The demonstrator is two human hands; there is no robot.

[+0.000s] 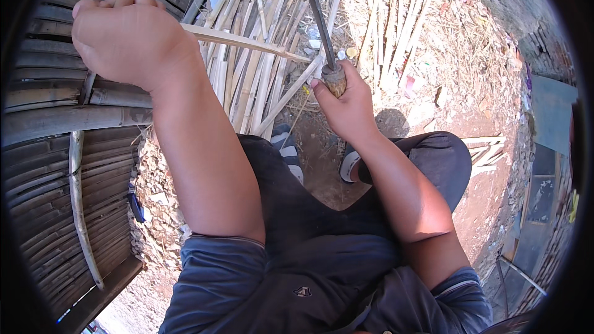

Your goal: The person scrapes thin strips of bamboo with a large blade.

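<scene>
My left hand [133,40] is raised at the upper left, its fingers closed around a pale split bamboo strip [241,41]. From the fist the strip runs rightward, and its tapered, splintery end lies near the blade. In front of my knees, my right hand [349,108] grips a long knife by its round wooden handle [335,83]. Its narrow dark blade [317,15] points away from me and leaves the picture at the top. The blade is seen nearly edge-on. Whether strip and blade touch, I cannot tell.
Many split bamboo strips [247,83] lie on the ground ahead, with more strips [393,18] farther right. A slatted bamboo wall [46,167] stands close on my left. Shavings [473,43] litter the dirt. Short pieces [489,151] lie beside my right knee. My sandalled feet [349,166] are below.
</scene>
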